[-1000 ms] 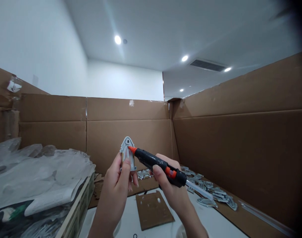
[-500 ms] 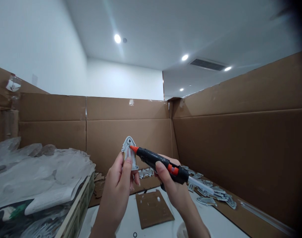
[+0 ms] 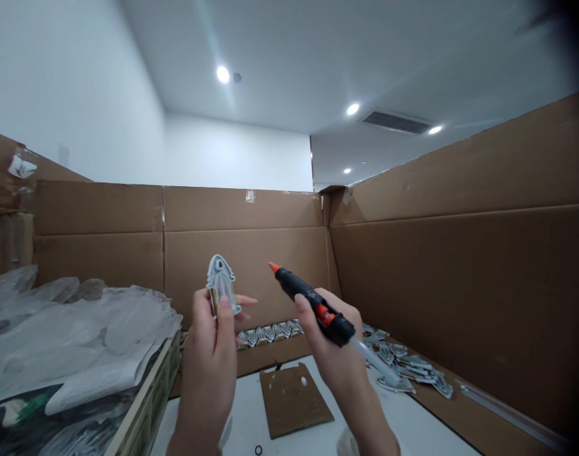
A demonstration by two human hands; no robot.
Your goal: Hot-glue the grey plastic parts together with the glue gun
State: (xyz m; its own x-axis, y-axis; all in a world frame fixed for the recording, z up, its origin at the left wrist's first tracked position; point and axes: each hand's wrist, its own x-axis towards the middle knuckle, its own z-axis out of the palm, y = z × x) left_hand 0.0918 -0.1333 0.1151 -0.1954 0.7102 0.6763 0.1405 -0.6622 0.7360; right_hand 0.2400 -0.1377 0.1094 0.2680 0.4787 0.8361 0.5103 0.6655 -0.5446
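Note:
Upright between the thumb and fingers of my left hand [image 3: 212, 345] is a small white-and-grey moulded piece [image 3: 221, 282] with a rounded top. Some fingers of that hand stretch out to the right behind it. My right hand [image 3: 334, 339] is wrapped round a black glue gun [image 3: 303, 292] with an orange tip, which points up and left. A clear glue stick [image 3: 375, 362] sticks out of its back end. The tip and the piece are apart, with a gap between them.
A row of similar pieces [image 3: 270, 332] lines the back ledge, and a pile of them [image 3: 413, 367] lies at the right. A brown cardboard square [image 3: 295, 402] and a small black ring [image 3: 258, 449] lie on the white table [image 3: 242, 411]. Plastic bags [image 3: 90, 329] fill a crate at the left.
My left hand has moved left with the piece. The glue gun's tip has come off the piece and risen slightly up and to the right, leaving a gap; more of the back row shows.

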